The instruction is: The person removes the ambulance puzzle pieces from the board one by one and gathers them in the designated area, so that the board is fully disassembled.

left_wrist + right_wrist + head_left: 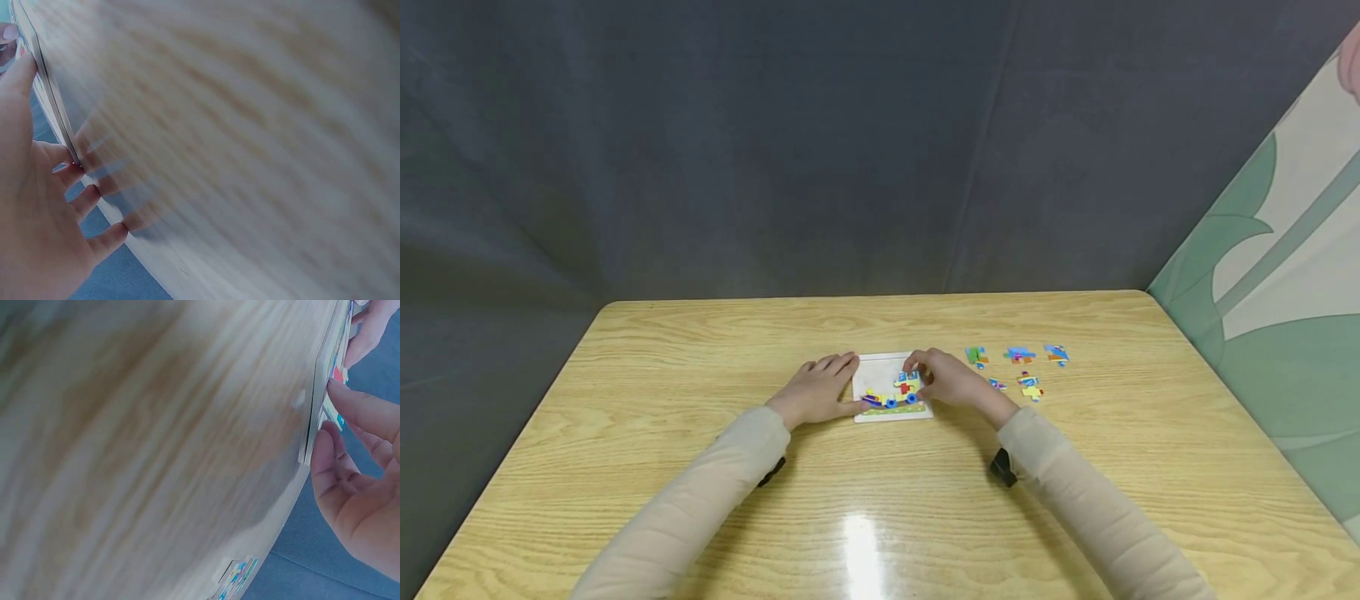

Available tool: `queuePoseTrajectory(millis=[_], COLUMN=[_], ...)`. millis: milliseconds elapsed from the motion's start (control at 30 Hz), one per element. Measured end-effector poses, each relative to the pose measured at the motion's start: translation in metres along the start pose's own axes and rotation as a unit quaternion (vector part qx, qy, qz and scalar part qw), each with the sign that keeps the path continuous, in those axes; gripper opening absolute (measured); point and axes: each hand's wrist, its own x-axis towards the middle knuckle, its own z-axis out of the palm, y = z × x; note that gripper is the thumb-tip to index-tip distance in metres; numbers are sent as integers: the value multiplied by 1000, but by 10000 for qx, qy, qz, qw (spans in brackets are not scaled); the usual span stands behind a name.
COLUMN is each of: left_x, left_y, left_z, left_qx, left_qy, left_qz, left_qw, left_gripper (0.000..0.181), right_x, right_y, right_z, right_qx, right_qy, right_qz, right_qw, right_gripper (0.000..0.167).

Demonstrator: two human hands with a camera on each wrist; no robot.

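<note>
A small white-framed puzzle board (874, 368) lies on the table, with joined pieces showing a yellow vehicle with blue wheels along its lower part. My left hand (820, 390) rests at the board's left side, fingers spread and fairly straight, the thumb over its edge. My right hand (951, 379) is over the right side, its fingers bent around a puzzle piece (908, 379) with blue windows and red. In the right wrist view, thumb and fingers pinch this piece (332, 415), tilted just above the board (310, 434). Part of it is hidden by the fingers.
Several loose puzzle pieces lie right of the board, among them a green one (976, 357), a blue one (1057, 354) and a yellow one (1032, 392). A dark curtain (790, 167) hangs behind the wooden table (700, 358); a patterned panel (1285, 275) stands at right.
</note>
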Motion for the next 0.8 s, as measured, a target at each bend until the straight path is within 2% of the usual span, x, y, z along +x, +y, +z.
queuePoseTrajectory(millis=[233, 667, 800], left_x=[0, 1, 0], left_y=[0, 0, -1], left_z=[0, 1, 1], left_qx=[-2, -48, -50], left_qy=[20, 26, 28], left_qz=[18, 29, 34], left_qw=[10000, 10000, 10000], left_gripper=[86, 86, 86], right_x=[-1, -2, -2], right_y=[0, -6, -5], right_z=[0, 2, 3], right_qx=[-24, -73, -13], right_qy=[105, 222, 258], right_qz=[-115, -35, -171], right_qw=[9999, 9997, 9995], right_gripper=[31, 31, 30])
